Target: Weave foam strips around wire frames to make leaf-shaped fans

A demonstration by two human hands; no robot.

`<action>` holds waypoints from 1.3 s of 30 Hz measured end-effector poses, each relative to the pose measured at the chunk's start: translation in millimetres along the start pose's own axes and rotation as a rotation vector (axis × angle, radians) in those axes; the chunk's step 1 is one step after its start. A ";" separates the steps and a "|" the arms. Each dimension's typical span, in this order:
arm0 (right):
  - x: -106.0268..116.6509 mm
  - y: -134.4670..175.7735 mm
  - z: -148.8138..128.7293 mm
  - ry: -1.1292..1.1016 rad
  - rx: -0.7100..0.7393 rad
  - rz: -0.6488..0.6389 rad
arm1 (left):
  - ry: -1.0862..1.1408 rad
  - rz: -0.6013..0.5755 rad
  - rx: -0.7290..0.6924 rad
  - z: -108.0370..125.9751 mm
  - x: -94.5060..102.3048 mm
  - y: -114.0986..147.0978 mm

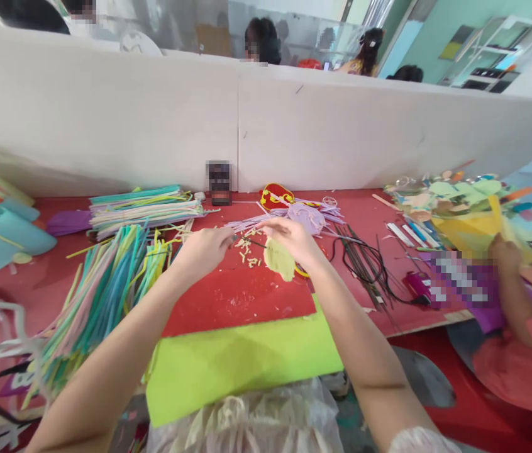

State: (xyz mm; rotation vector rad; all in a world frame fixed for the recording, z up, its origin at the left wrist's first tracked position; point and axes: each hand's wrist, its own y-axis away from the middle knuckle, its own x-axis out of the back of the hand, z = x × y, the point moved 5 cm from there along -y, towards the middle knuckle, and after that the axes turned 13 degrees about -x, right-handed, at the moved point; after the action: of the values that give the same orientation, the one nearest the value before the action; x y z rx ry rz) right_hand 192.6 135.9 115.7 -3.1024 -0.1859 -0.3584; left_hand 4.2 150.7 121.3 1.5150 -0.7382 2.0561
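Note:
My left hand (207,248) is closed, its fingertips pinching a thin dark wire (253,241). The wire reaches right, toward a flat pale yellow piece (280,259) with a wavy edge. Over that piece my right hand (292,238) is curled, fingers bent, and appears to grip its upper part; the exact contact is hidden. Small pale yellow scraps (248,257) lie on the table beneath the hands. Closer to me are a red board (242,299) and a bright yellow-green sheet (242,368) at the lap edge.
Bundles of coloured pipe cleaners (105,296) lie left. Behind the hands are lilac strips with a lilac piece (307,218) and a red-and-yellow ornament (277,196). Dark rods (360,264) and a black cable (382,267) lie right. A co-worker's hand (505,255) is at far right.

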 end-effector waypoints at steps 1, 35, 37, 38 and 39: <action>4.1 8.0 -6.5 -0.075 -0.003 0.065 | 0.034 0.027 0.002 1.4 2.3 5.7; -33.2 68.7 -43.4 -0.553 0.115 -0.071 | 0.372 0.171 0.052 21.6 -2.1 54.3; -31.6 70.7 -44.0 -0.457 0.132 -0.025 | 0.372 0.175 0.054 20.9 -2.0 54.8; -31.0 71.2 -44.2 -0.389 0.129 -0.003 | 0.373 0.181 0.057 20.4 -1.7 55.1; -30.6 71.0 -44.2 -0.311 0.122 0.015 | 0.375 0.187 0.060 20.0 -1.3 55.4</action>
State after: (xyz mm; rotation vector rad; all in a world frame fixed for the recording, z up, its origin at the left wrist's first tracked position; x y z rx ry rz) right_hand 161.5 60.7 151.9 -3.0166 -0.1789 0.1339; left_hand -17.8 96.2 117.1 1.0730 -0.6946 2.4268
